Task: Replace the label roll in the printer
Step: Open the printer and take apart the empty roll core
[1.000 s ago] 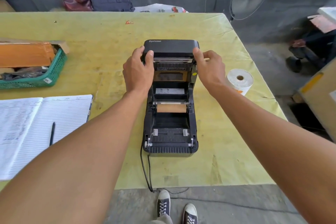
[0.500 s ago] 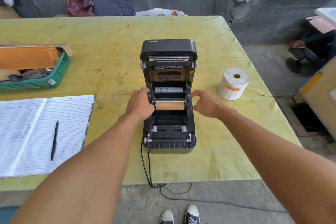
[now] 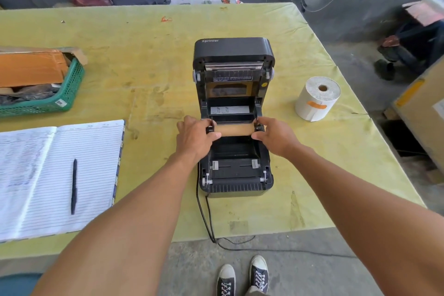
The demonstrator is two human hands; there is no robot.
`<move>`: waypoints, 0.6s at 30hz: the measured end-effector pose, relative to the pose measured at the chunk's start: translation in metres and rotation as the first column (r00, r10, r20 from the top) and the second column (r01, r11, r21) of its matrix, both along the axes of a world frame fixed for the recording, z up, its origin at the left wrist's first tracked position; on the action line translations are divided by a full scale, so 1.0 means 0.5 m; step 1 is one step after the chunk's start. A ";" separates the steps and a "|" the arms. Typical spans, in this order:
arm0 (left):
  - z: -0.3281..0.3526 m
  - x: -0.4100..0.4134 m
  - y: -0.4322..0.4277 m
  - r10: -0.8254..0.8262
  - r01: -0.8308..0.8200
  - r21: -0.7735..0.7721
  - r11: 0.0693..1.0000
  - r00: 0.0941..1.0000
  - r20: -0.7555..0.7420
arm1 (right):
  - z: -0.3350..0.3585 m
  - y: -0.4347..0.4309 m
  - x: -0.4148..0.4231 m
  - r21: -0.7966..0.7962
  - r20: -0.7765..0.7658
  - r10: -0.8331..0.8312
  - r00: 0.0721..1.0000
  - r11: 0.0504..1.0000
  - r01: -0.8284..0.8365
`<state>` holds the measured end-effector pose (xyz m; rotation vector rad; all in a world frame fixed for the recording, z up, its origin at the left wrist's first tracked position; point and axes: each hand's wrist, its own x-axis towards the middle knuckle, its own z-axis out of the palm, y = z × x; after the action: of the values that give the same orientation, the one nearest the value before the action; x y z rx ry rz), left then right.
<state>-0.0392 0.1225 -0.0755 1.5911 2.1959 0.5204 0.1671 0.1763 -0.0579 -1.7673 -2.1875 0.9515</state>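
Fingers (image 3: 213,136) of both hands pinched the spent core (image 3: 234,130) by its ends, ready for lifting from the printer (image 3: 234,60).

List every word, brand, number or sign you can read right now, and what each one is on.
"Xprinter": white lettering on the raised lid of the black printer.
Strip of print inside the lid: too small to read.
Diagram sticker in the roll bay: drawings only, nothing legible.
Handwriting on the open notebook: blurred, unreadable.
Tag on the green basket: too small to read.
Nothing else legible.
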 end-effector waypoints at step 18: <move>0.129 0.227 0.020 0.013 0.082 -0.047 0.995 0.368 0.930 | 0.111 -0.035 0.246 -0.502 -0.534 -0.455 0.713 0.849 0.166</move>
<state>0.0743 0.1327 -0.0108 0.8533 1.2282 0.9957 0.2901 0.1590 -0.0023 -1.5527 -1.2528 1.7117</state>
